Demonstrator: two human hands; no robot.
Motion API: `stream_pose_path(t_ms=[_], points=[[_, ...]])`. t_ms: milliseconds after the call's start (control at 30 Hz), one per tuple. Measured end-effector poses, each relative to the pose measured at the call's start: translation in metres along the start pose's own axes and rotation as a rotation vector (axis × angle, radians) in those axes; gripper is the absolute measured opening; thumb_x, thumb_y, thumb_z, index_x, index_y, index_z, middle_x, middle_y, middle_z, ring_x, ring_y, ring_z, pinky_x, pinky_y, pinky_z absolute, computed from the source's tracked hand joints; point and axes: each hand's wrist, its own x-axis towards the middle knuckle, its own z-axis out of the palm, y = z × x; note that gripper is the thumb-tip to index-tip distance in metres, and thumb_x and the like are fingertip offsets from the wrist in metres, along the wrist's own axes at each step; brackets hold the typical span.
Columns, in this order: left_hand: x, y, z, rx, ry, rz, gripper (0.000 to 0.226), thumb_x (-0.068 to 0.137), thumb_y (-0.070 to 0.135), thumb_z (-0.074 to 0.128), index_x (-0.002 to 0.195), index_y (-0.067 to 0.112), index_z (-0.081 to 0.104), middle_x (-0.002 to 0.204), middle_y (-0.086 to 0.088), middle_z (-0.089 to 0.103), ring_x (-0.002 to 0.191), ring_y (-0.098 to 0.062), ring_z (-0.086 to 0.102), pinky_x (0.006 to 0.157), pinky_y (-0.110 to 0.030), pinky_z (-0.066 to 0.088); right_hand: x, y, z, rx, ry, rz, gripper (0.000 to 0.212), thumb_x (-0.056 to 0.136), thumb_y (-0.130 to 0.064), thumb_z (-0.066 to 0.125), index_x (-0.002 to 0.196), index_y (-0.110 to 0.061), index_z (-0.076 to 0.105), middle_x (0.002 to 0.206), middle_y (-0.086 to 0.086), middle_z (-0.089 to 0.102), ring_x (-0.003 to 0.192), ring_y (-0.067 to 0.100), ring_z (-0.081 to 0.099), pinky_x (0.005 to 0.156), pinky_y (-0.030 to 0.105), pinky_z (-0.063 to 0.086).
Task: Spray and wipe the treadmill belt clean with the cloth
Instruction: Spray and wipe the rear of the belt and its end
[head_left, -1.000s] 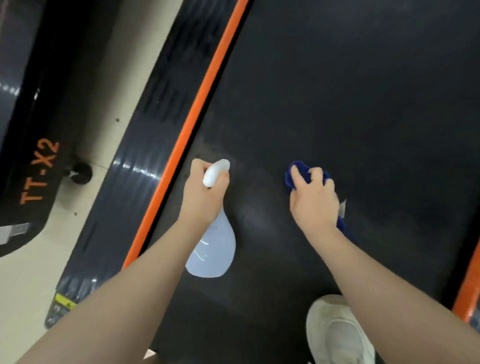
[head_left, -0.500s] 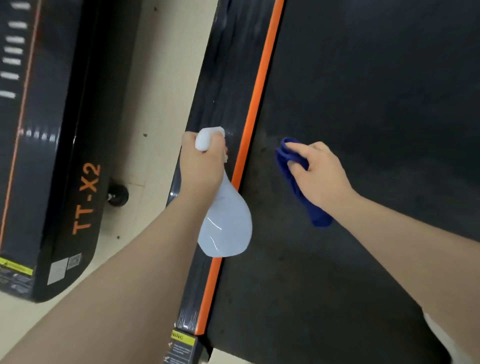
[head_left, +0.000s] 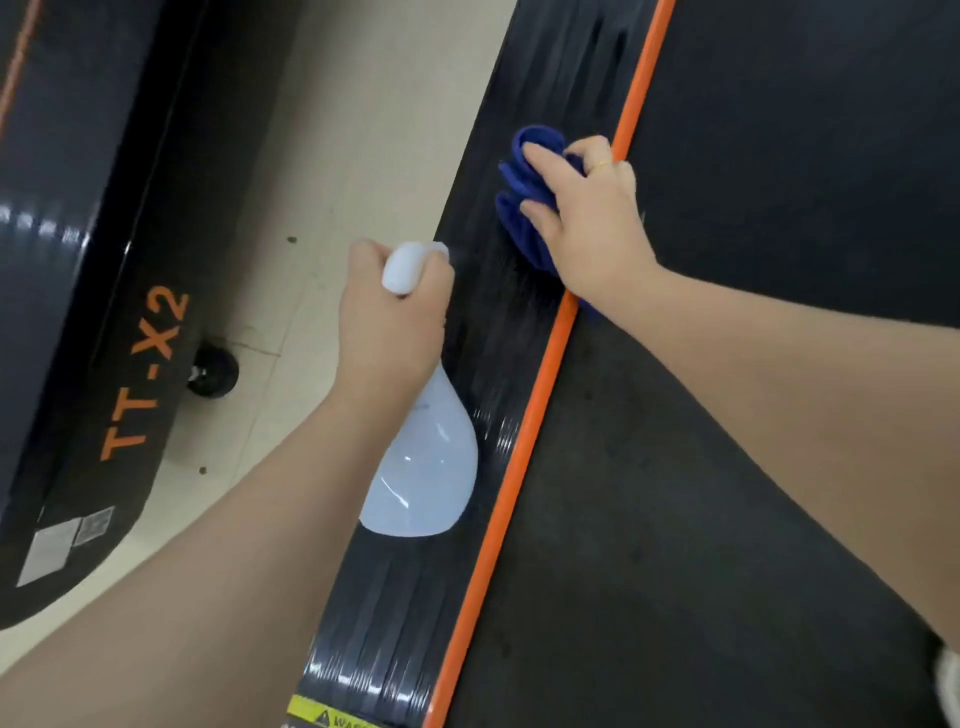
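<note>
Fingers of the right hand (head_left: 587, 218) curl over a bunched dark blue cloth (head_left: 524, 192) and press it onto the ribbed black side rail (head_left: 395, 613) of the treadmill, the wrist crossing the orange stripe (head_left: 524, 441) that borders the rail. A thin gold ring (head_left: 602, 165) sits on one finger of that hand. The wide matte black treadmill belt (head_left: 701, 493) lies to the right of this hand, beyond the stripe, and the cloth lies mostly on the rail rather than on the belt. The left hand (head_left: 389, 322), nearer the camera and to the left of the cloth, is clamped around the neck of a pale blue translucent plastic spray bottle (head_left: 426, 467); the bottle's white head pokes out above the fist and its rounded body hangs below the wrist, over the rail. To the left of this hand, across a strip of beige floor (head_left: 332, 171), stands another glossy black machine (head_left: 104, 260) lettered TT-X2 in orange, with a small black wheel (head_left: 213, 371) at its edge.
</note>
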Motion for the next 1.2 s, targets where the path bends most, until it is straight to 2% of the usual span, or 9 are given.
stream_pose_path(t_ms=[167, 267, 367, 433, 633, 733, 967, 1100, 1200], points=[[0.030, -0.004, -0.018, -0.005, -0.016, -0.067, 0.031, 0.088, 0.036, 0.056, 0.106, 0.013, 0.061, 0.062, 0.018, 0.057, 0.058, 0.004, 0.053, 0.050, -0.024, 0.042, 0.048, 0.002, 0.036, -0.325, -0.036, -0.030, 0.042, 0.099, -0.032, 0.031, 0.141, -0.027, 0.037, 0.148, 0.007, 0.027, 0.132, 0.034, 0.025, 0.104, 0.041, 0.027], [0.036, -0.013, -0.030, -0.048, -0.025, -0.069, 0.027, 0.087, 0.032, 0.057, 0.102, 0.011, 0.065, 0.069, 0.012, 0.060, 0.060, -0.001, 0.055, 0.050, -0.020, 0.043, 0.009, -0.013, 0.076, -0.379, -0.123, -0.359, 0.060, 0.088, -0.033, 0.015, 0.141, -0.017, 0.041, 0.149, 0.012, 0.032, 0.139, 0.035, 0.022, 0.110, 0.050, 0.021], [0.026, -0.022, -0.044, 0.003, -0.061, -0.091, 0.040, 0.075, 0.042, 0.058, 0.103, 0.015, 0.068, 0.079, 0.014, 0.057, 0.077, -0.007, 0.060, 0.065, -0.022, 0.042, -0.054, -0.028, 0.087, -0.334, -0.446, -0.794, 0.059, 0.085, -0.033, 0.023, 0.136, -0.014, 0.048, 0.142, 0.015, 0.043, 0.136, 0.037, 0.032, 0.109, 0.054, 0.024], [0.019, -0.030, -0.052, -0.015, -0.071, -0.135, 0.047, 0.070, 0.044, 0.058, 0.105, 0.015, 0.068, 0.073, 0.015, 0.058, 0.075, -0.003, 0.060, 0.064, -0.019, 0.041, -0.037, -0.020, 0.072, -0.378, -0.406, -0.922, 0.052, 0.085, -0.030, 0.032, 0.125, -0.013, 0.059, 0.132, 0.019, 0.053, 0.125, 0.036, 0.047, 0.109, 0.052, 0.031], [0.000, -0.046, -0.068, -0.093, -0.111, -0.193, 0.041, 0.070, 0.041, 0.058, 0.097, 0.013, 0.071, 0.084, -0.006, 0.068, 0.079, -0.015, 0.066, 0.064, -0.020, 0.045, 0.003, -0.012, 0.046, -0.450, -0.117, -0.336, 0.045, 0.093, -0.020, 0.051, 0.137, -0.008, 0.047, 0.142, 0.027, 0.038, 0.134, 0.034, 0.036, 0.114, 0.041, 0.017], [-0.010, -0.051, -0.074, -0.095, -0.137, -0.217, 0.049, 0.064, 0.044, 0.055, 0.099, 0.013, 0.071, 0.089, -0.008, 0.070, 0.082, -0.017, 0.066, 0.067, -0.025, 0.045, -0.062, -0.026, 0.070, -0.391, -0.088, -0.617, 0.045, 0.078, -0.022, 0.052, 0.122, -0.014, 0.063, 0.127, 0.020, 0.057, 0.120, 0.035, 0.052, 0.107, 0.050, 0.034], [-0.029, -0.047, -0.090, -0.093, -0.181, -0.213, 0.061, 0.057, 0.050, 0.059, 0.100, 0.006, 0.068, 0.095, -0.023, 0.064, 0.087, -0.030, 0.066, 0.079, -0.036, 0.048, -0.146, -0.031, 0.081, -0.232, -0.494, -0.991, 0.047, 0.074, -0.021, 0.072, 0.120, -0.029, 0.064, 0.135, 0.008, 0.054, 0.126, 0.038, 0.046, 0.101, 0.054, 0.037], [-0.034, -0.051, -0.090, -0.089, -0.207, -0.208, 0.075, 0.051, 0.057, 0.055, 0.107, 0.008, 0.065, 0.092, -0.021, 0.065, 0.088, -0.027, 0.065, 0.065, -0.031, 0.048, -0.064, -0.006, 0.069, -0.365, -0.278, -0.390, 0.050, 0.093, -0.031, 0.027, 0.142, -0.030, 0.038, 0.152, 0.014, 0.028, 0.139, 0.041, 0.021, 0.110, 0.055, 0.023], [-0.037, -0.052, -0.084, -0.058, -0.211, -0.272, 0.070, 0.055, 0.057, 0.053, 0.111, 0.019, 0.064, 0.099, -0.009, 0.067, 0.077, -0.011, 0.059, 0.051, -0.024, 0.045, -0.043, -0.012, 0.064, -0.385, -0.270, -0.127, 0.056, 0.099, -0.022, 0.036, 0.149, -0.034, 0.015, 0.158, 0.007, 0.001, 0.143, 0.036, -0.001, 0.115, 0.048, 0.013]])
